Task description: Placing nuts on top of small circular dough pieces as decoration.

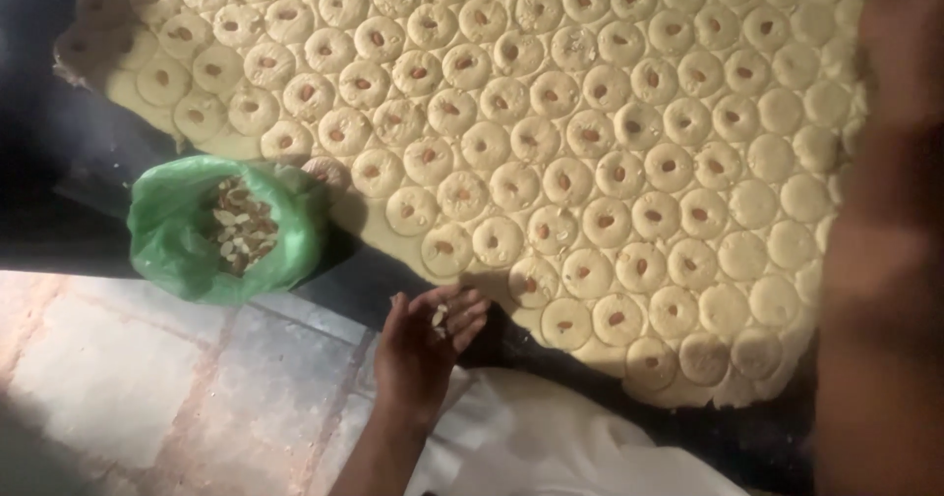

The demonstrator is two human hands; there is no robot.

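Note:
A wide sheet of pale dough (747, 260) is cut into several rows of round pieces. Most rounds carry an almond piece pressed in the middle; those along the right edge are bare. My left hand (428, 344) is cupped palm up just off the sheet's near edge and holds a few almond pieces (440, 317). Blurred and close to the camera, my right forearm (880, 290) runs up the right side. My right hand (900, 34) is over the sheet's far right corner; its fingers are not clear.
An open green plastic bag (177, 235) of almond pieces sits left of my left hand, by the sheet's edge. The dough lies on a dark surface (59, 152). Tiled floor (128, 378) and white cloth (551, 437) are below.

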